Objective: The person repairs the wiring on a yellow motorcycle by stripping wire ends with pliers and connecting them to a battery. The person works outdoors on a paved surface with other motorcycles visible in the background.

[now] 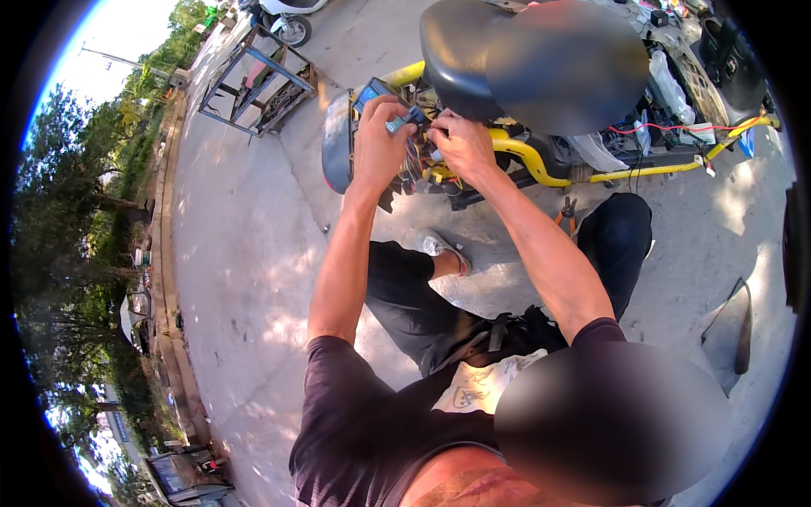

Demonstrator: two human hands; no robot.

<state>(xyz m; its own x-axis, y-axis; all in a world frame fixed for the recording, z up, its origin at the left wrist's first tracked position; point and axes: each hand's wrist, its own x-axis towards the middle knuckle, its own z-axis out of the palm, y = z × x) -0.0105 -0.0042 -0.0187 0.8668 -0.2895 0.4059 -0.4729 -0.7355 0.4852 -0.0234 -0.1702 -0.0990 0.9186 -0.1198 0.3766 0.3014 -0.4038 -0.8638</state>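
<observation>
- Beside our right knee point(621, 224), orange-handled pliers point(570, 217) lie on grey concrete ground point(245, 253).
- Our left hand point(378, 142) grips a small blue-grey part point(404, 122).
- Our right hand point(465, 146) narrows at multicoloured wires point(413, 160); we cannot tell what it holds.
- These wires hang by our yellow tubular vehicle frame point(534, 162), near its black padded seat point(454, 63).

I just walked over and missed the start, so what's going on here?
A person in dark clothes is working bare-handed on a yellow-framed scooter with its insides exposed. The left hand holds a small blue-and-black piece; the right hand is close beside it, fingertips drawn together, though what they grip is hidden. Loose coloured wires hang below the hands. Orange-handled pliers lie near one knee.
</observation>
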